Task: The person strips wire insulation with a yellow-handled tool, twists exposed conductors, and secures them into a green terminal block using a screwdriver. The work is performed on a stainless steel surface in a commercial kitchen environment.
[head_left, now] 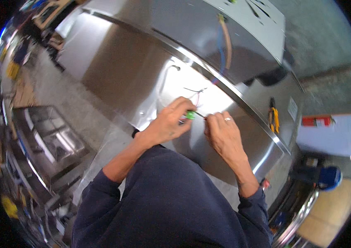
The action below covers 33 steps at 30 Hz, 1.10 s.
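Note:
My left hand (168,123) is closed around a small bright green piece (190,115), whose kind I cannot make out. To its right, my right hand (226,136), with a ring on one finger, pinches the end of a thin dark strand (200,115). That strand runs between the two hands; it looks like a wire, and the fingers partly hide it. Just beyond the fingers, loose thin wires (198,91) stick up over the shiny stainless steel panel (117,62). A pale cable (161,84) curves from a hole in the panel down toward my left hand.
Yellow-handled pliers (273,119) lie on the steel at the right. Brown and blue hoses (226,41) hang over the dark grey face beyond the steel ledge. A steel sink unit (53,132) stands on the left. Farther right are a red fire extinguisher (318,121) and a blue round object (329,178).

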Motion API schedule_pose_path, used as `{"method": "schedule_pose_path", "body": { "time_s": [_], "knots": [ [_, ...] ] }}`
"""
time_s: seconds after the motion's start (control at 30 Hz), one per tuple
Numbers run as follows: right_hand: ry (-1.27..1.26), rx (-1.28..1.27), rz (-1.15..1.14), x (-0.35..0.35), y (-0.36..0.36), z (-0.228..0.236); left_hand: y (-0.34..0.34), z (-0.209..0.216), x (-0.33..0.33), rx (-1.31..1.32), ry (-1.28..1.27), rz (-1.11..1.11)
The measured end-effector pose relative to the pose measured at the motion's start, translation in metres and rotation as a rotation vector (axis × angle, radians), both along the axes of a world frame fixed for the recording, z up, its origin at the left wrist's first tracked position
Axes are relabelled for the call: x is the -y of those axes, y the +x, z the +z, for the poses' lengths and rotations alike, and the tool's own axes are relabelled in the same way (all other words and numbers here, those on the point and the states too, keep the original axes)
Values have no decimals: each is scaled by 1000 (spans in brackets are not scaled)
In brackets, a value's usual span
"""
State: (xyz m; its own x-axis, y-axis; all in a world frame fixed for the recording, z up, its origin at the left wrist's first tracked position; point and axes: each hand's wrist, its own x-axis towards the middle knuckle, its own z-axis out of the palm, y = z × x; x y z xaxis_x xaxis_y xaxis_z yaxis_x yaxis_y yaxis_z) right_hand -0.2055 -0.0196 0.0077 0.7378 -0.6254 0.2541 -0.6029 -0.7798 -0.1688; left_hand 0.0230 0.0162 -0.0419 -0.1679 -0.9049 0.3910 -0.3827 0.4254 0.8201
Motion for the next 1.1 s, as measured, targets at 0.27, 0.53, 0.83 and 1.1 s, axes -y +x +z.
{"method": "schedule_pose_path", "body": {
  "time_s": [0.27,0.53,0.83,1.1],
  "knots": [
    [61,106,-104,-6,6,6,-1,7,-1,-50,51,-10],
    [59,62,-69,-3,3,-4,2,10,2,7,26,-66],
    [102,27,-85,-3,6,14,2,8,2,-15,63,-83],
    [177,59,-104,-3,-3,-8,-3,7,-2,9,22,-87]
  ]
}}
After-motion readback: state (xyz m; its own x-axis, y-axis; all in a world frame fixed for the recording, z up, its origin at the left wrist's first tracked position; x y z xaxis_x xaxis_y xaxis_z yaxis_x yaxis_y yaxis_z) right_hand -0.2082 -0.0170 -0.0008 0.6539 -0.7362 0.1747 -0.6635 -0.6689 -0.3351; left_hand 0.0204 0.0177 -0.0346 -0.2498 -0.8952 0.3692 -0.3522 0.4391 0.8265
